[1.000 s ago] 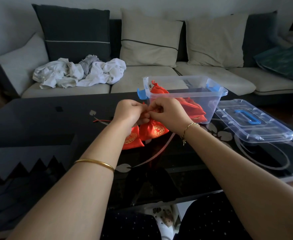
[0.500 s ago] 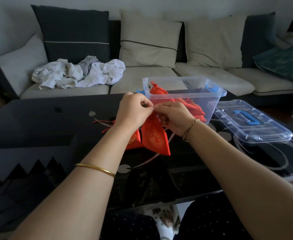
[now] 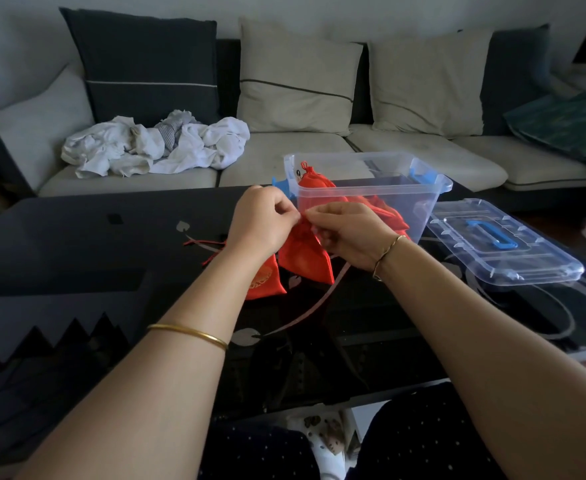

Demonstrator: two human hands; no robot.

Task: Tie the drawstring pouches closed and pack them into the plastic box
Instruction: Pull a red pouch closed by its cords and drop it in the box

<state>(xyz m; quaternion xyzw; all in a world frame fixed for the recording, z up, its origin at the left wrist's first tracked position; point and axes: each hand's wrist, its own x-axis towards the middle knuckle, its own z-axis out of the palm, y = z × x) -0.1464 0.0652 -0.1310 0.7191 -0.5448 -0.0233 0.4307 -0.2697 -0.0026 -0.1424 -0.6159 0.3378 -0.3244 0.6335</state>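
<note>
L hand point(image 3: 262, 221) & R hand point(image 3: 348, 233): fingers pinch red pouch point(image 3: 307, 261) neck; plastic box point(image 3: 433, 202) behind.

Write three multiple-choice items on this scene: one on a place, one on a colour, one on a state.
1. Where is the clear lid?
A. clipped onto the plastic box
B. on the table, right of the box
C. inside the box

2. What colour is the lid's handle?
A. blue
B. red
C. white

3. What is happening to the red pouch in front of the box?
A. it lies untouched on the table
B. the left hand and right hand pinch its neck
C. it sits packed in the box

Answers:
1 B, the lid lies flat on the table beside the box.
2 A, the handle shows blue against the clear plastic.
3 B, both hands meet at its gathered top.
</note>
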